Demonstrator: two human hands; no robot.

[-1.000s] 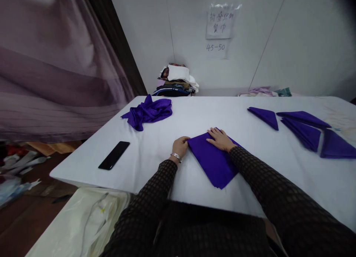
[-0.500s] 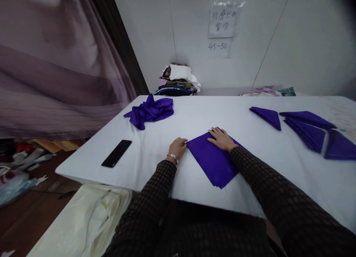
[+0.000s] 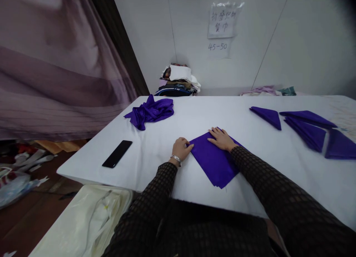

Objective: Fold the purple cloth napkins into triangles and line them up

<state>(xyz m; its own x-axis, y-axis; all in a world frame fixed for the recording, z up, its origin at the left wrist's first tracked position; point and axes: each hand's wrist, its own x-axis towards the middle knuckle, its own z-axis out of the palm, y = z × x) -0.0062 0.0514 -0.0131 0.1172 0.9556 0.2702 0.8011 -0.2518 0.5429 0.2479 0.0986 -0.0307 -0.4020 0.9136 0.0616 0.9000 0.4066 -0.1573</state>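
Note:
A folded purple cloth napkin point(image 3: 213, 162) lies flat on the white table point(image 3: 155, 149) in front of me, one corner pointing at my body. At its left corner, my left hand point(image 3: 181, 149) has thumb and fingers closed on the fabric. My right hand point(image 3: 221, 139) rests flat on the far part of the napkin, fingers stretched out. Part of its right side is hidden under my right hand and sleeve. To the right lie several folded purple napkins point(image 3: 267, 117). Crumpled purple cloth point(image 3: 151, 111) sits at the back left.
A black phone point(image 3: 117, 154) lies on the table's left side. Beyond the far edge is a stack of folded clothes point(image 3: 178, 81). A cream-coloured bin point(image 3: 83, 216) stands below the left front edge. A pinkish curtain point(image 3: 61, 71) hangs at left; paper signs point(image 3: 221, 25) are on the wall.
My left hand has shifted slightly right onto the napkin's left corner, its thumb now over the fabric. My right hand stays in place on the napkin.

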